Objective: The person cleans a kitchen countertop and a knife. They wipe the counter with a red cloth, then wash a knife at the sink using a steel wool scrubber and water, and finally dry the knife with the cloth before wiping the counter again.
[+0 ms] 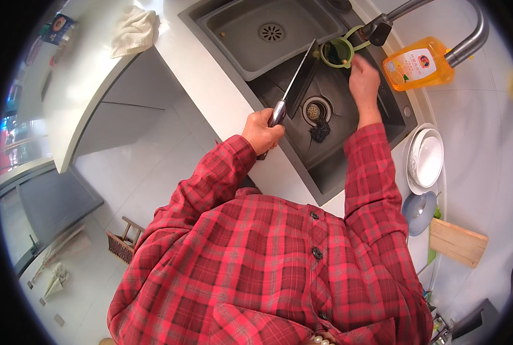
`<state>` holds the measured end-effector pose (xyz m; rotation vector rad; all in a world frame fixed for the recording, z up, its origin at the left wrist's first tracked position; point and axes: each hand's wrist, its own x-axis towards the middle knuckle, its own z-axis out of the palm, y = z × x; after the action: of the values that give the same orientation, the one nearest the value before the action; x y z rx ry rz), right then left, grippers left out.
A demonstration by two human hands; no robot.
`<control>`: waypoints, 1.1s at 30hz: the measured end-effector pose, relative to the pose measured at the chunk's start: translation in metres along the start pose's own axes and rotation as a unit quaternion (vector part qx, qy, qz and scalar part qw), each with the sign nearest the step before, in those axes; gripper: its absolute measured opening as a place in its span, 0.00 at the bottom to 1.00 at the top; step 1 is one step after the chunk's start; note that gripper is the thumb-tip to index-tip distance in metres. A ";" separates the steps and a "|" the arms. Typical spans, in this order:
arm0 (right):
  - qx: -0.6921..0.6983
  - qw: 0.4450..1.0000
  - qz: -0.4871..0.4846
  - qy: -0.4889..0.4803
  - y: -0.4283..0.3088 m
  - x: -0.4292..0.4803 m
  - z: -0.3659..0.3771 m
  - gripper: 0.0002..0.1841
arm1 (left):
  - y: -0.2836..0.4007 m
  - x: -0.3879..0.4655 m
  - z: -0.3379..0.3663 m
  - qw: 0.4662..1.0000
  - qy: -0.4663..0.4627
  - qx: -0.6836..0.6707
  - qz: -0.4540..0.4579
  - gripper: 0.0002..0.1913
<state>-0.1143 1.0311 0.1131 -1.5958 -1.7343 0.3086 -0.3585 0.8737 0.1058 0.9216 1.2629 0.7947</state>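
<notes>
My left hand [263, 133] grips the dark handle of a kitchen cleaver [299, 71], its broad blade over the sink and its tip pointing up the picture. My right hand [365, 79], slightly blurred, is over the sink's right side, just beside a green plastic strainer holder [337, 52] near the faucet [379, 29]. Its fingers are curled; whether they touch the holder or hold anything is hidden. Below in the dark sink basin [338, 146] are a drain strainer [316, 111] and a dark scouring pad [320, 130].
A grey draining tray [248, 71] spans the sink's upper part. Orange dish soap [418, 64] stands behind the right rim. White bowls [427, 159], a grey-blue bowl [419, 212] and a wooden cutting board [459, 242] are at right. A cloth [133, 32] lies on the left counter.
</notes>
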 end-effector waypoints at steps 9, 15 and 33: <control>-0.190 0.869 0.254 -0.379 0.095 -0.156 0.055 0.25 | 0.003 -0.003 -0.001 1.000 -0.009 0.008 0.001 0.05; -0.287 0.897 0.177 -0.285 0.112 -0.195 0.094 0.22 | 0.001 0.000 0.001 1.000 -0.012 0.006 -0.003 0.09; 0.138 0.932 0.240 -0.233 -0.010 -0.169 -0.035 0.21 | 0.011 -0.050 -0.009 0.990 -0.098 -0.094 -0.022 0.09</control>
<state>-0.1085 0.8608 0.0834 -1.8086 -1.5051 1.1998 -0.3746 0.8346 0.1362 0.7960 1.0146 0.7552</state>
